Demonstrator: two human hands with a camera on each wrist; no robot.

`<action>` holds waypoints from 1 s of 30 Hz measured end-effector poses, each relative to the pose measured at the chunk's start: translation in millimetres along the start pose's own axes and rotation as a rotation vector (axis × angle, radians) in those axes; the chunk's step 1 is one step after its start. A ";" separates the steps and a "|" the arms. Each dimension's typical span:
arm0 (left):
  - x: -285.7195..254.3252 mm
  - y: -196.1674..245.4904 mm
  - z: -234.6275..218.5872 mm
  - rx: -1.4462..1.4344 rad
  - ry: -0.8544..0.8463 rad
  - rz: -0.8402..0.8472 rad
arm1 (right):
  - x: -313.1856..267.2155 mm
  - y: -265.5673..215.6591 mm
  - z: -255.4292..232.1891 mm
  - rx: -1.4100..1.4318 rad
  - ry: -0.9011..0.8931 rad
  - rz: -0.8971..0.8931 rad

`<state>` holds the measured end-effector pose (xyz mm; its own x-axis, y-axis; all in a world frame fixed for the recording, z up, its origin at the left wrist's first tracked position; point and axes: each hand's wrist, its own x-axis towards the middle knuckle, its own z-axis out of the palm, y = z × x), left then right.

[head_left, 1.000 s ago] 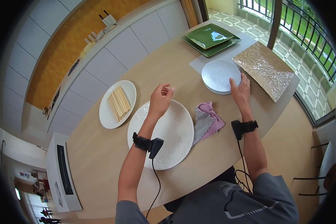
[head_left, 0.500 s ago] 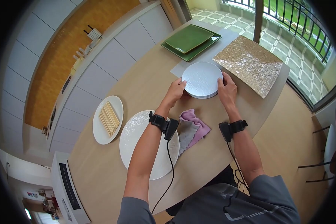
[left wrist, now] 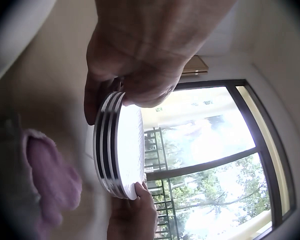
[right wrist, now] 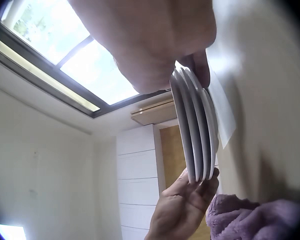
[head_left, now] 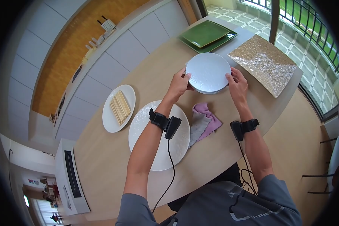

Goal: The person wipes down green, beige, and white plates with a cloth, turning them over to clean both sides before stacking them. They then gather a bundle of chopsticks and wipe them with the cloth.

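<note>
Several small white plates [head_left: 208, 72] form a stack held between both hands, raised over the table. My left hand [head_left: 179, 86] grips the stack's left rim, thumb on top and fingers beneath. Opposite it, my right hand [head_left: 238, 86] grips the right rim the same way. The left wrist view shows the stacked plates [left wrist: 110, 145] edge-on, with thin gaps between their rims. Seen from the right wrist, the same stack [right wrist: 195, 125] sits between the two hands, with a pink cloth [right wrist: 250, 220] on the tabletop below.
Nearer me lie a large white plate [head_left: 173, 147] and a pink-and-grey cloth [head_left: 205, 122]. An oval white plate [head_left: 130, 96] bearing several pale sticks [head_left: 119, 108] is at left. Beyond the stack are green square plates [head_left: 205, 34] and a gold textured rectangular plate [head_left: 265, 66] near the table's edge.
My left hand has moved from above the large plate to the small plates' left rim. The right hand has kept to the right rim, and both have lifted the stack off the table.
</note>
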<state>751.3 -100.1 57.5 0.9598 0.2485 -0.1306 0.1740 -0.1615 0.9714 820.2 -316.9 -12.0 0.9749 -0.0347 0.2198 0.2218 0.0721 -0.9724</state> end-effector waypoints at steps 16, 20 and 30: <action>-219.3 -37.2 -112.2 0.003 0.379 -0.123 | -139.3 -77.7 85.7 -0.015 -0.556 0.012; -259.8 -66.7 -126.3 -0.040 0.403 -0.228 | -172.6 -70.1 96.6 -0.105 -0.703 0.067; -282.2 -105.3 -144.5 0.035 0.432 -0.238 | -191.4 -58.1 109.0 -0.322 -0.798 -0.041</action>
<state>430.4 -15.2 20.7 0.7150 0.6543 -0.2464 0.3914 -0.0825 0.9165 622.6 -205.7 11.0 0.7135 0.6890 0.1273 0.3593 -0.2039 -0.9107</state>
